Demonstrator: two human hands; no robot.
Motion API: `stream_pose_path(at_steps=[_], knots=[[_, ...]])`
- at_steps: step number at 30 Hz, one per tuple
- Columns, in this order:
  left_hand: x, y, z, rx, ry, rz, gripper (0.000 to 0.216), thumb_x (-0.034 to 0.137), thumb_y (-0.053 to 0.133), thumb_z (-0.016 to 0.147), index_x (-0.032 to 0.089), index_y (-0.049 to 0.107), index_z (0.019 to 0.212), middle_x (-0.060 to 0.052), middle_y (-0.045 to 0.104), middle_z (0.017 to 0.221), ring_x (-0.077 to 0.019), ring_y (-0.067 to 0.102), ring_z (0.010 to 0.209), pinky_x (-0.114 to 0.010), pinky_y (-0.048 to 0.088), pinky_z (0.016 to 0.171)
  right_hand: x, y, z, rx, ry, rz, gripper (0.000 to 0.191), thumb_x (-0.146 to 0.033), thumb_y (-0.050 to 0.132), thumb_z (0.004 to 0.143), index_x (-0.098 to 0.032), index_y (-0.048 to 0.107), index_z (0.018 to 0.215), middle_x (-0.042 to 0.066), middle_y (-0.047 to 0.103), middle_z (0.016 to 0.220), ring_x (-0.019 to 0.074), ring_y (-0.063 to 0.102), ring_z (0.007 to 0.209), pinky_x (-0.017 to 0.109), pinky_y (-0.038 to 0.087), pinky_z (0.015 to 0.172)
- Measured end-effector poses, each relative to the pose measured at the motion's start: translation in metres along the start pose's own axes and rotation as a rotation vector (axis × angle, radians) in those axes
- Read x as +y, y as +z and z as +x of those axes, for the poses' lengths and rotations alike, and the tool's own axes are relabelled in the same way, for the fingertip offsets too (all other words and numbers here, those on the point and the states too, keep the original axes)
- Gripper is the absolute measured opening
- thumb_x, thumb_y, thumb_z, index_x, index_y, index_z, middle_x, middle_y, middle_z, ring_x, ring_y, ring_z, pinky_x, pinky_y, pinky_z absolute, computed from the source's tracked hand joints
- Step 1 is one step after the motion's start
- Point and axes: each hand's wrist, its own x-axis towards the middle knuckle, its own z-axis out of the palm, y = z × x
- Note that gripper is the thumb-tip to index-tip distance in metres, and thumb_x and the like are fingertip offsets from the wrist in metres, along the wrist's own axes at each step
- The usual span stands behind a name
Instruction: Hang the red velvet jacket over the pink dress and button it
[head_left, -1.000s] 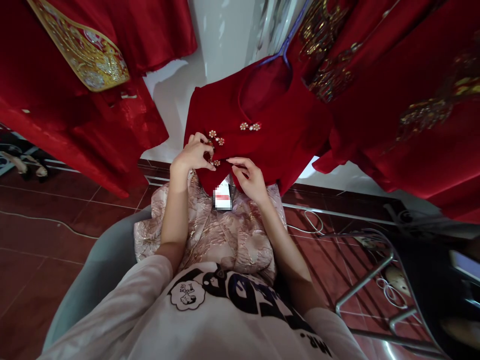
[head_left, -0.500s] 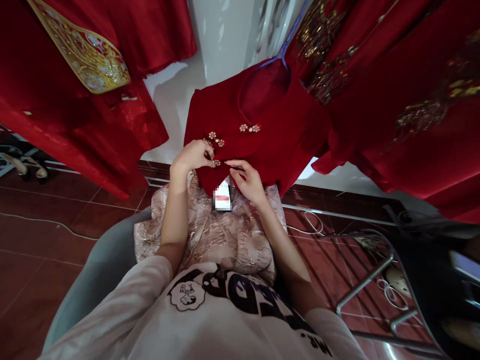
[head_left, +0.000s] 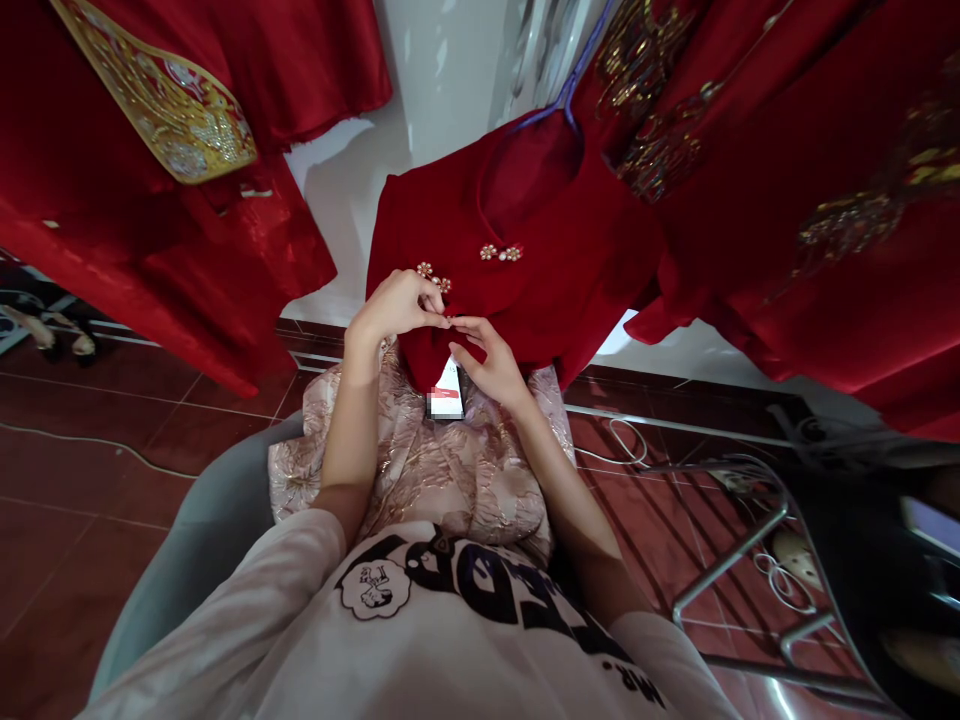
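A red garment (head_left: 570,290) hangs before me on a purple hanger (head_left: 574,85). Pearl-and-flower fasteners (head_left: 501,253) sit at its neckline, and more flower fasteners (head_left: 435,278) show beside my left hand. My left hand (head_left: 397,303) is closed in a pinch at the garment's front; what is between the fingertips is too small to make out. Close against those fingertips is the forefinger of my right hand (head_left: 493,365), whose thumb stands apart from it. The lower flower fastener is hidden behind my left hand. On my lap lies a phone (head_left: 446,392) with its screen lit.
Red garments (head_left: 300,70) hang at the left, one with a gold embroidered panel (head_left: 195,130). Other beaded red garments (head_left: 750,220) hang at the right. A metal-framed black chair (head_left: 847,560) stands at the right, and cables (head_left: 630,445) lie on the tiled floor.
My left hand has moved right, from the lower flower fastener to my right fingertips, and now covers that fastener. My right thumb has shifted slightly left and down.
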Motion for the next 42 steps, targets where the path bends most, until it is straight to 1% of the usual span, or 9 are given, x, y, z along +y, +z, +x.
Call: stream_pose_path(at_steps=[9,15,17,20,22,26,32,38,42], knots=[[-0.008,0.001,0.000,-0.034,-0.001,-0.117,0.006,0.019,0.075,0.075,0.019,0.080,0.072,-0.001,0.077,0.069,-0.0140,0.072,0.067,-0.021,0.050,0.065,0.000,0.001,-0.001,-0.010,0.027,-0.028,0.035,-0.046,0.068,0.093,-0.026,0.069,0.122,0.010,0.071,0.132,0.0237,0.068,0.125,0.047,0.057,0.113],[-0.024,0.008,0.003,-0.152,-0.202,-0.422,0.028,0.042,0.085,0.080,0.017,0.076,0.084,-0.006,0.079,0.083,-0.0148,0.074,0.076,-0.022,0.057,0.070,-0.003,0.004,0.000,0.080,0.037,0.051,0.054,-0.071,0.067,0.090,-0.025,0.076,0.116,0.012,0.070,0.130,0.0245,0.069,0.123,0.044,0.060,0.107],[-0.028,0.013,0.005,-0.080,-0.333,-0.552,0.038,0.054,0.082,0.086,0.017,0.072,0.090,-0.008,0.078,0.088,-0.0160,0.076,0.080,-0.023,0.060,0.072,-0.008,0.003,0.001,0.087,0.037,0.078,0.056,-0.075,0.066,0.089,-0.025,0.077,0.114,0.011,0.072,0.129,0.0242,0.070,0.123,0.043,0.061,0.107],[-0.031,0.019,0.010,0.149,-0.474,-0.691,0.045,0.061,0.073,0.094,0.017,0.069,0.094,-0.011,0.078,0.092,-0.0182,0.077,0.087,-0.026,0.063,0.079,-0.016,0.000,0.001,0.053,0.062,0.105,0.056,-0.077,0.066,0.088,-0.026,0.080,0.106,0.009,0.078,0.121,0.0236,0.072,0.119,0.043,0.060,0.107],[-0.033,0.023,0.014,0.243,-0.520,-0.741,0.040,0.057,0.072,0.098,0.017,0.069,0.095,-0.011,0.078,0.094,-0.0191,0.077,0.091,-0.028,0.064,0.084,-0.019,-0.001,0.001,0.024,0.086,0.123,0.055,-0.077,0.067,0.088,-0.025,0.082,0.099,0.008,0.081,0.114,0.0234,0.075,0.113,0.043,0.059,0.107],[-0.041,0.028,0.020,0.244,-0.542,-0.754,0.031,0.047,0.071,0.100,0.016,0.071,0.096,-0.013,0.080,0.100,-0.0193,0.078,0.092,-0.030,0.065,0.085,-0.020,-0.001,0.001,-0.006,0.111,0.141,0.050,-0.073,0.070,0.088,-0.025,0.083,0.091,0.007,0.083,0.105,0.0231,0.078,0.103,0.043,0.060,0.104],[-0.050,0.032,0.024,0.226,-0.462,-0.624,0.040,0.058,0.071,0.096,0.018,0.075,0.093,-0.014,0.081,0.099,-0.0196,0.079,0.089,-0.027,0.064,0.076,-0.020,0.001,0.000,-0.015,0.140,0.120,0.044,-0.068,0.072,0.088,-0.025,0.084,0.089,0.006,0.083,0.104,0.0224,0.078,0.102,0.041,0.060,0.103],[-0.038,0.038,0.027,0.339,-0.553,-0.669,0.016,0.028,0.073,0.095,0.017,0.072,0.083,-0.009,0.081,0.091,-0.0168,0.077,0.086,-0.025,0.063,0.073,-0.021,0.001,-0.001,-0.032,0.128,0.110,0.049,-0.073,0.071,0.087,-0.026,0.084,0.089,0.006,0.083,0.103,0.0233,0.078,0.101,0.042,0.059,0.103],[-0.028,0.040,0.026,0.404,-0.579,-0.679,0.024,0.017,0.072,0.094,0.016,0.063,0.071,-0.009,0.081,0.094,-0.0142,0.076,0.083,-0.023,0.061,0.072,-0.023,0.000,0.000,-0.037,0.113,0.111,0.050,-0.073,0.070,0.088,-0.025,0.084,0.090,0.006,0.083,0.102,0.0233,0.078,0.102,0.041,0.059,0.104]])
